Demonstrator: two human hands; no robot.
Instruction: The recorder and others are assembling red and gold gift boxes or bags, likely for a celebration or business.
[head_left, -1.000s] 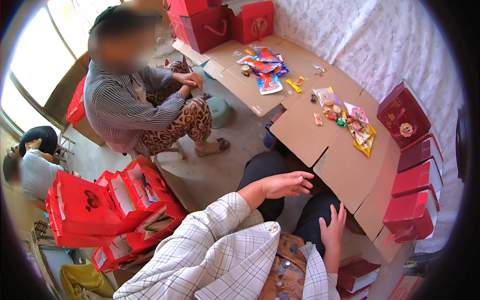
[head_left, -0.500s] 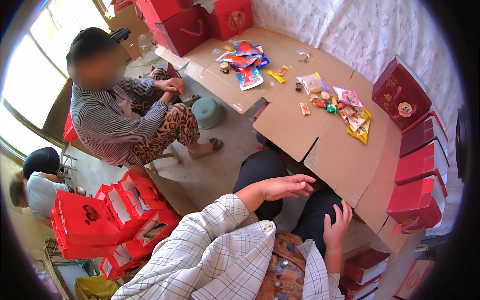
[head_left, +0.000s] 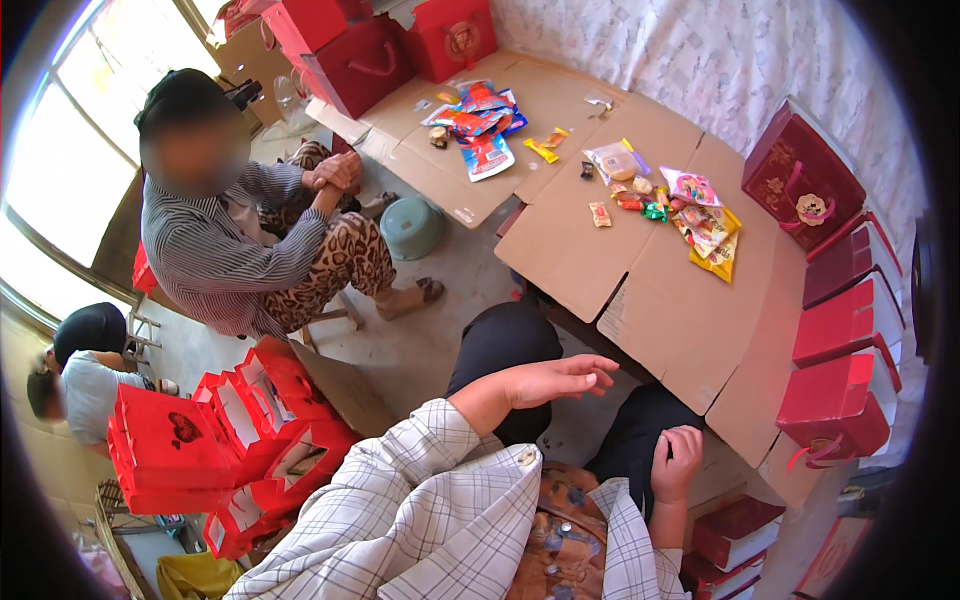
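Observation:
My left hand (head_left: 560, 380) reaches across above my dark-trousered knees with its fingers stretched out and nothing in them. Closer to my right thigh, my right hand (head_left: 678, 462) is curled into a loose fist, and I see nothing held in it. Both hands stay off the cardboard-covered table (head_left: 660, 330). On that table lie a pile of wrapped sweets (head_left: 655, 208), a yellow snack packet (head_left: 716, 264), a pink-and-white packet (head_left: 690, 186) and a round cake in a clear wrapper (head_left: 617, 160).
Farther off are red-and-blue snack pouches (head_left: 487, 155). Dark red gift boxes (head_left: 800, 200) line the table's right side; more red boxes (head_left: 365, 75) stand at the back. Open red boxes (head_left: 175, 435) are stacked at left. A seated person (head_left: 230, 230) sits beside a green-grey tub (head_left: 412, 228).
My right hand's spread fingers have curled into a fist. My left hand has shifted slightly left, its fingers still stretched. The sweets on the table have not been rearranged.

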